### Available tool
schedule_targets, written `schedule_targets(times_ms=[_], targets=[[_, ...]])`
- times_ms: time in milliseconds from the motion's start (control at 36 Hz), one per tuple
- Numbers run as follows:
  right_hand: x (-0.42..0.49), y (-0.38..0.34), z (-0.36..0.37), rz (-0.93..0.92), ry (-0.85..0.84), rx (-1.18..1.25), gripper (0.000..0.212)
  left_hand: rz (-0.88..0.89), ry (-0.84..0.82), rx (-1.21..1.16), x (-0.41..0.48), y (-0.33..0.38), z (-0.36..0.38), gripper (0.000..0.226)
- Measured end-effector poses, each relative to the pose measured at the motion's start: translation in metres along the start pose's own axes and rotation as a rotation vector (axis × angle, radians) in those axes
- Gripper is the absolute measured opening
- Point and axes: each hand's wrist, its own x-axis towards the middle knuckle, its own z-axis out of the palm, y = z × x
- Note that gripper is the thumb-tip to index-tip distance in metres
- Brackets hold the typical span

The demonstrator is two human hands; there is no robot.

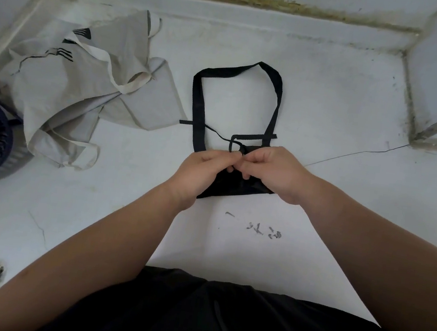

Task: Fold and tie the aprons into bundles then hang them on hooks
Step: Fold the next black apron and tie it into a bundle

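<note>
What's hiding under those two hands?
A folded black apron lies under the left hand and right hand, which pinch its thin ties. Its middle and any knot are covered.

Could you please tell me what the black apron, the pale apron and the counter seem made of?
Black apron: matte dark cloth, thin enough to fold flat. Pale apron: soft beige fabric, perhaps cotton, rumpled and creased. Counter: hard, dull whitish surface, maybe painted cement; hairline cracks show.
</note>
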Motion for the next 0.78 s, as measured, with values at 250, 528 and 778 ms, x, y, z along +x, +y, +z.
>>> schedule_targets(times_ms=[250, 528, 778], targets=[[0.001, -0.007, -0.006, 0.164, -0.082, 0.161, 0.021, -0.015, -0.047, -0.030, 0.004, -0.005, -0.006, 0.028], [0.003, -0.005, -0.003, 0.064, -0.083, -0.088, 0.045, -0.036, -0.042, -0.035, 0.009, -0.007, -0.009, 0.023], [0.011, -0.007, 0.001, 0.099, -0.049, -0.035, 0.015, -0.035, -0.045, -0.250, 0.011, -0.007, -0.011, 0.011]])
